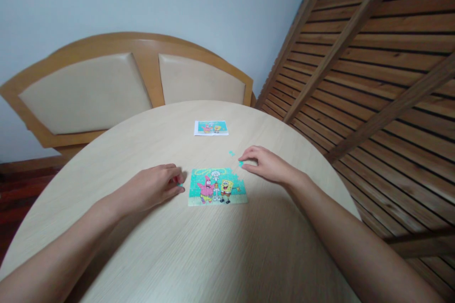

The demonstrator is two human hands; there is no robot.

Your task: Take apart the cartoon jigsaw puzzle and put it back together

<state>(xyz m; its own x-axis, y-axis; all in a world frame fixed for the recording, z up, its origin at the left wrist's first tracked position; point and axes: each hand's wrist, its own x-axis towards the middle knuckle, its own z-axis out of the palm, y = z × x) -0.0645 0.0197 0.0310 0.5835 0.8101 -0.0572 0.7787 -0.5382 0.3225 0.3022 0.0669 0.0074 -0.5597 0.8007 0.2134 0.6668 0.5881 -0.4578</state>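
Observation:
A jigsaw puzzle [216,188] with cartoon figures on a teal ground lies mostly joined on the table, a gap showing at its upper right corner. Beyond that corner, my right hand [268,164] pinches a small teal puzzle piece [241,164] between thumb and fingers. One or more loose teal pieces [232,153] lie just past those fingertips. On the puzzle's left side, my left hand [156,185] is closed, fingers curled, with a bit of a teal piece [180,185] showing between thumb and forefinger.
A printed picture sheet [212,128] with the same cartoon rests farther back on the round wooden table [227,255]. Behind the table stands a cushioned wooden backrest [145,66] against the wall. Slatted wooden panels [373,66] rise at the right.

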